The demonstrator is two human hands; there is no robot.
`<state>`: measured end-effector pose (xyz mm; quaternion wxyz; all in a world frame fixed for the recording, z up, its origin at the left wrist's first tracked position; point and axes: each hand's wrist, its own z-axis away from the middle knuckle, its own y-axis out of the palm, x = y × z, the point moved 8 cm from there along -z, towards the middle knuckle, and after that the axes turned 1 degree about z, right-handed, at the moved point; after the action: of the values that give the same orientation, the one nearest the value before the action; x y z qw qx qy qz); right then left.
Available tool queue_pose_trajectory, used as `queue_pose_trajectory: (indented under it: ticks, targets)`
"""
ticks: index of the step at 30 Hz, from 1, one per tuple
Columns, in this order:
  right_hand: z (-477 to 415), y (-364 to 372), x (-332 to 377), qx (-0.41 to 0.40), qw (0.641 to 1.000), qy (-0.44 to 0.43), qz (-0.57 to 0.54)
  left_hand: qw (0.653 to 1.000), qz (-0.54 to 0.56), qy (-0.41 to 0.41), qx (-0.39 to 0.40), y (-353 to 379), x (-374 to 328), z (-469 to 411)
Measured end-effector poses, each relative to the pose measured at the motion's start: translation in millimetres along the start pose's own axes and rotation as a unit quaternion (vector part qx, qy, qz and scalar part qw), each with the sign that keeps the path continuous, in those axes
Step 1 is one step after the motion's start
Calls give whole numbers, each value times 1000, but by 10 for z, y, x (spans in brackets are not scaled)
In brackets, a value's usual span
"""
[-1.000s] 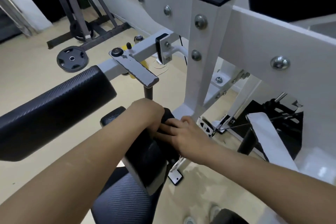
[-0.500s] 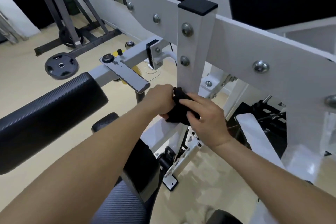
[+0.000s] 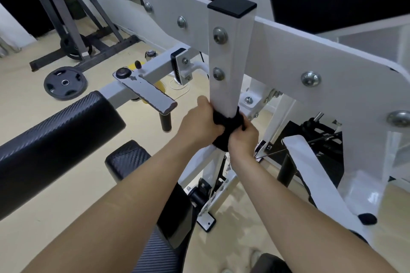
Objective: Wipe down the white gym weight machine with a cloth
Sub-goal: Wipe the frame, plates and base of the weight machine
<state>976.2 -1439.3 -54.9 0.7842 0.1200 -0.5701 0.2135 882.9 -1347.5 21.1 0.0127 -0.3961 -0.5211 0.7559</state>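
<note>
The white weight machine fills the view, with a bolted cross plate point(image 3: 288, 51) and an upright square post point(image 3: 228, 60) capped in black. A black cloth point(image 3: 226, 124) is wrapped around the lower part of that post. My left hand point(image 3: 202, 122) grips the cloth from the left side of the post. My right hand point(image 3: 243, 139) grips it from the right and below. Both sets of fingers are curled into the cloth and partly hidden by it.
A black roller pad point(image 3: 51, 139) lies at the left, a smaller black pad point(image 3: 126, 159) under my left forearm. A grey lever plate point(image 3: 146, 91) sticks out beside the post. A weight plate point(image 3: 64, 83) and a dark rack point(image 3: 73, 29) stand on the beige floor.
Both hands rose from the black seat pad to the white post with the cloth, and the cloth now wraps around the post.
</note>
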Motion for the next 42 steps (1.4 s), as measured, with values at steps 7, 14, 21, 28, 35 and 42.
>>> queue_pose_trajectory:
  ticks: [7, 14, 21, 28, 35, 42]
  targets:
    - [172, -17, 720, 76, 984, -125, -99, 997, -45, 35, -58, -109, -81, 80]
    - [46, -7, 25, 69, 992, -86, -61, 975, -170, 136, -33, 32, -326, 224]
    - [-532, -60, 214, -48, 976, -149, 152, 960, -203, 175, 77, 321, -265, 205]
    - [-436, 9, -115, 97, 957, -199, 188, 931, -263, 233, 92, 483, -362, 253]
    - [-593, 47, 234, 12, 824, -342, 451, 892, -366, 223, 143, 637, -263, 339]
    - [-818, -82, 453, -105, 922, -268, 258, 773, -535, 319, 118, 634, -516, 509]
